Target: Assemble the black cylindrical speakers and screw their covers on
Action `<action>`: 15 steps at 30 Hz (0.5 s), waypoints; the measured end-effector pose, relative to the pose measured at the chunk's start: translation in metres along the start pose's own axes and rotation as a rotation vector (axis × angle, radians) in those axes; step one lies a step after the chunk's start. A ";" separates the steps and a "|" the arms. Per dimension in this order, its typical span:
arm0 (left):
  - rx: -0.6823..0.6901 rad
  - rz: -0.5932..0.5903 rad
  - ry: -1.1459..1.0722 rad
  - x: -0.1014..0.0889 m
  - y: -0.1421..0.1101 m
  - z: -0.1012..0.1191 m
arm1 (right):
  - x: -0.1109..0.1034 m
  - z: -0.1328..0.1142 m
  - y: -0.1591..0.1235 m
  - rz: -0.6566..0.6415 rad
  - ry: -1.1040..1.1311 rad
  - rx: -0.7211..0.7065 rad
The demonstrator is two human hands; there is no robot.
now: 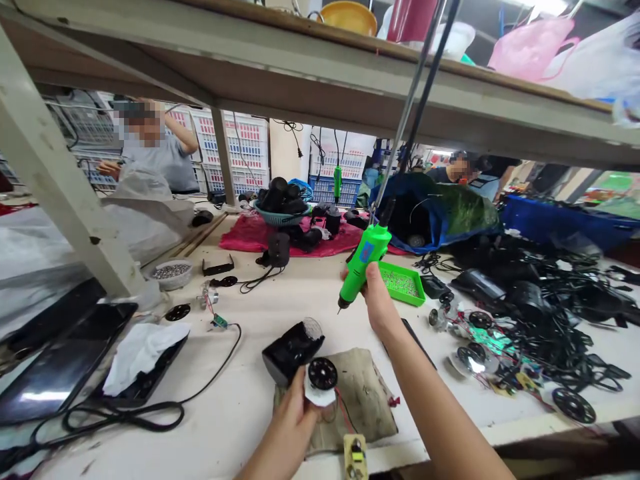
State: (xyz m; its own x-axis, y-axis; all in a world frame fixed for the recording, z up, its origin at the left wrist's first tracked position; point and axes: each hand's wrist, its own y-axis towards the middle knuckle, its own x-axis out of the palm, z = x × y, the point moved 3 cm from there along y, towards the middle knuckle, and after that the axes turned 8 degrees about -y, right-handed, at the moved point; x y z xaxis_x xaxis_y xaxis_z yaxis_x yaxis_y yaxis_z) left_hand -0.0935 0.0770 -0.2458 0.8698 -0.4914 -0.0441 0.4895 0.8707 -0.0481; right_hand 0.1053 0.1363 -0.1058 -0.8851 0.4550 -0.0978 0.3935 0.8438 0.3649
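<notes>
My right hand (pixel 379 303) is wrapped round a green electric screwdriver (pixel 364 263), which hangs from above with its bit tilted down to the left over the table. My left hand (pixel 295 417) grips a small white part with a black slotted disc (pixel 322 373) facing up. Thin wires run from this part down to a yellow circuit board (pixel 355 457) at the table's front edge. Just behind my left hand lies a black plastic housing (pixel 293 350) with a clear end. Under the held part is a worn brown cloth pad (pixel 370 387). My left palm is partly hidden.
A green tray of small screws (pixel 401 283) sits behind my right hand. Black cords and parts (pixel 530 293) are heaped on the right. At left are a bowl of screws (pixel 171 273) and a dark flat panel (pixel 65 363). A shelf (pixel 320 67) crosses overhead; two people are beyond.
</notes>
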 end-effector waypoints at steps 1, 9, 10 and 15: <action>0.008 -0.022 -0.028 -0.002 0.002 0.002 | 0.002 0.000 0.002 0.001 0.026 0.002; -0.035 -0.027 0.071 -0.004 -0.006 0.012 | -0.018 -0.022 -0.042 -0.045 0.185 0.059; -0.041 -0.029 0.092 -0.003 -0.006 0.013 | -0.020 -0.026 -0.046 -0.070 0.214 0.060; -0.034 -0.068 0.150 -0.001 -0.004 0.021 | -0.015 -0.038 -0.056 -0.088 0.275 0.034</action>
State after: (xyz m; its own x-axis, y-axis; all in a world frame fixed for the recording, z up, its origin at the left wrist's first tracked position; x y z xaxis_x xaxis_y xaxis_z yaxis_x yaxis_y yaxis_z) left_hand -0.0948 0.0746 -0.2246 0.8143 -0.5491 -0.1879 0.5425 0.8352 -0.0898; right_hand 0.0876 0.0713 -0.0891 -0.9484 0.2896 0.1292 0.3166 0.8877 0.3343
